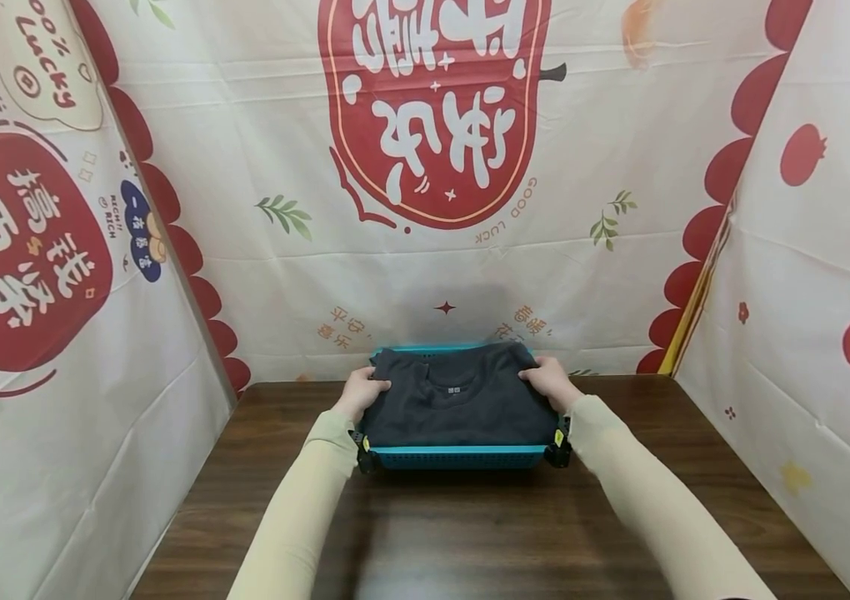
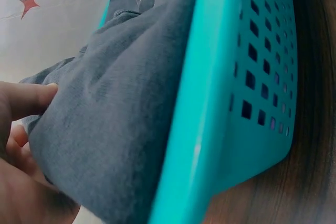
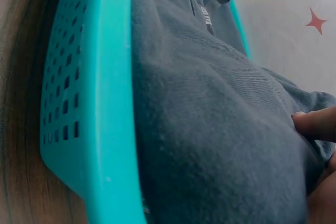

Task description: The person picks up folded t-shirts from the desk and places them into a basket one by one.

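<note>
A dark grey T-shirt (image 1: pixel 462 408), folded with its collar and a small white label facing up, lies in a turquoise plastic basket (image 1: pixel 462 457). At the shirt's left side my left hand (image 1: pixel 361 393) pinches the cloth between thumb and fingers. My right hand (image 1: pixel 551 383) pinches the opposite side the same way. In the left wrist view the thumb presses on top of the grey cloth (image 2: pixel 115 103), the other fingers partly hidden under it. The right wrist view shows a thumb tip on the cloth (image 3: pixel 220 114), with the fingers mostly out of frame.
The basket has perforated walls and stands on a dark brown wooden table (image 1: pixel 425 533), near its back edge. A printed white curtain (image 1: pixel 245 275) hangs right behind it. More printed cloth closes off the left side (image 1: pixel 95 433) and the right side (image 1: pixel 792 333).
</note>
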Available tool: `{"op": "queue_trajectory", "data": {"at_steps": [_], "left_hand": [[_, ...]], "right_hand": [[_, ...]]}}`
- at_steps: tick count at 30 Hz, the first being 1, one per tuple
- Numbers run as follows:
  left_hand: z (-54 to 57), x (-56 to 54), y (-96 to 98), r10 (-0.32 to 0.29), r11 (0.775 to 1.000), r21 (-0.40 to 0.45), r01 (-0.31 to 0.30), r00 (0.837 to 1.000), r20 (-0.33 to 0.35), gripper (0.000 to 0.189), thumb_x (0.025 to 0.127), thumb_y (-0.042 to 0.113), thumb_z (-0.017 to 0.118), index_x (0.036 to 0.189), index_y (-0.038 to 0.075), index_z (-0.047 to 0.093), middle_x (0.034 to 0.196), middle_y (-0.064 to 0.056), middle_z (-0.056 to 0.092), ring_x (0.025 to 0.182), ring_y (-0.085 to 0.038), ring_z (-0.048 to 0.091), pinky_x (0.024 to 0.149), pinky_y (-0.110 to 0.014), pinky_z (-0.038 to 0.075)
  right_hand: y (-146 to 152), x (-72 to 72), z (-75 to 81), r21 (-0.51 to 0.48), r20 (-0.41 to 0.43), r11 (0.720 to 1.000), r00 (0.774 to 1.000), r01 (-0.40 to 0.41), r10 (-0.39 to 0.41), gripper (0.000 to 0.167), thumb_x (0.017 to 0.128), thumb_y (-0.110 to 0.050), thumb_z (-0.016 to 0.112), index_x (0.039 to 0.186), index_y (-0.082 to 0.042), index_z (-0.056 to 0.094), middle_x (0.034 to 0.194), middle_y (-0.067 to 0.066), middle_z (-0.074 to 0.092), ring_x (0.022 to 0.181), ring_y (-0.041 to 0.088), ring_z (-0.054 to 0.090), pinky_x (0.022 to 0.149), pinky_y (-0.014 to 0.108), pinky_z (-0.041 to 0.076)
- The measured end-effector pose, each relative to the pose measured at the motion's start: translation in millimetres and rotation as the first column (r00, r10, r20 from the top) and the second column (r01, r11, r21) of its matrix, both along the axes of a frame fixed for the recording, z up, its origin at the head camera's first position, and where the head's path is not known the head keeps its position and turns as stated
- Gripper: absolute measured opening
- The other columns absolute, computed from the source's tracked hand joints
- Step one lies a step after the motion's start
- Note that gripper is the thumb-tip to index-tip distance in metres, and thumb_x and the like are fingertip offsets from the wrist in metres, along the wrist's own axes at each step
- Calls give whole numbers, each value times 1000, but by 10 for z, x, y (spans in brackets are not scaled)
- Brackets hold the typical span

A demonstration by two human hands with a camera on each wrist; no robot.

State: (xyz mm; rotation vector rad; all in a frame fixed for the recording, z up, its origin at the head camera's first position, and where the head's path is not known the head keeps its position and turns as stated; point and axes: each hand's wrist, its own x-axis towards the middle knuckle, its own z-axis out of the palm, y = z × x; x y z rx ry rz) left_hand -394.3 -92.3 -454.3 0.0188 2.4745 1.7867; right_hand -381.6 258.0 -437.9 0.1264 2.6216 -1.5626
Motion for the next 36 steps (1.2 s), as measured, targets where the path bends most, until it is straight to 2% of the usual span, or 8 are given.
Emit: {"op": "queue_trajectory", "data": {"at_steps": [5, 11, 16, 23, 26, 31, 34, 36], "left_hand": [[-19, -6, 22, -10, 997, -81, 10, 1000, -2, 38, 96, 9, 59, 132, -3, 55, 127, -21, 57, 109, -35, 57, 90, -45, 48], [-13, 1, 59, -4, 977, -214, 3, 1000, -5, 54, 95, 11, 60, 143, -7, 41, 142, -26, 43, 126, -40, 45, 100, -49, 42], [-10, 2, 65, 2, 968, -250, -3, 1000, -4, 55, 95, 11, 61, 143, -6, 40, 143, -26, 42, 127, -40, 44, 101, -49, 41], [-3, 21, 64, -5, 958, -288, -2, 1000, -23, 50, 94, 8, 61, 140, -6, 45, 140, -25, 46, 125, -40, 47, 99, -48, 44], [8, 53, 64, -11, 943, -334, -3, 999, -41, 46, 94, 8, 60, 137, -4, 50, 136, -23, 51, 121, -39, 50, 96, -48, 46], [54, 106, 63, -23, 906, -421, -33, 991, -128, 40, 94, 7, 57, 134, 0, 55, 128, -20, 57, 114, -36, 55, 90, -47, 48], [99, 142, 69, -17, 895, -441, -67, 982, -186, 38, 94, 9, 56, 131, 3, 57, 124, -17, 60, 112, -33, 57, 90, -47, 48], [135, 179, 91, -30, 891, -450, -65, 979, -201, 36, 95, 12, 57, 130, 4, 59, 123, -16, 61, 111, -32, 57, 91, -47, 47]], "right_hand": [[-33, -5, -59, 37, 14, 999, 1000, -22, 22, 41, 97, -7, 51, 133, 13, 46, 132, 33, 45, 111, 43, 51, 90, 50, 46], [-61, -19, -147, 102, 15, 994, 999, -32, 30, 33, 96, -5, 53, 125, 10, 55, 127, 31, 50, 104, 39, 54, 84, 46, 49], [-55, -32, -178, 117, 7, 992, 999, -51, 51, 29, 95, -4, 54, 120, 10, 56, 124, 30, 51, 100, 38, 55, 81, 45, 49], [19, 0, -117, 182, -6, 979, 996, -89, 92, 51, 95, -9, 56, 138, 12, 42, 139, 33, 41, 118, 45, 48, 92, 50, 46], [65, 44, -50, 234, -36, 969, 995, -80, 91, 49, 95, -11, 57, 136, 12, 46, 136, 33, 45, 115, 45, 51, 88, 48, 49], [117, 115, 71, 299, -138, 952, 984, -66, 111, 41, 95, -11, 58, 130, 11, 53, 126, 31, 55, 107, 42, 56, 82, 46, 52], [104, 147, 122, 228, -122, 970, 986, -83, 113, 41, 97, -14, 56, 131, 9, 53, 126, 29, 55, 106, 40, 57, 82, 46, 52], [94, 163, 130, 114, -46, 987, 992, -116, 122, 44, 99, -18, 53, 135, 8, 49, 131, 29, 51, 108, 40, 57, 81, 45, 53]]}}
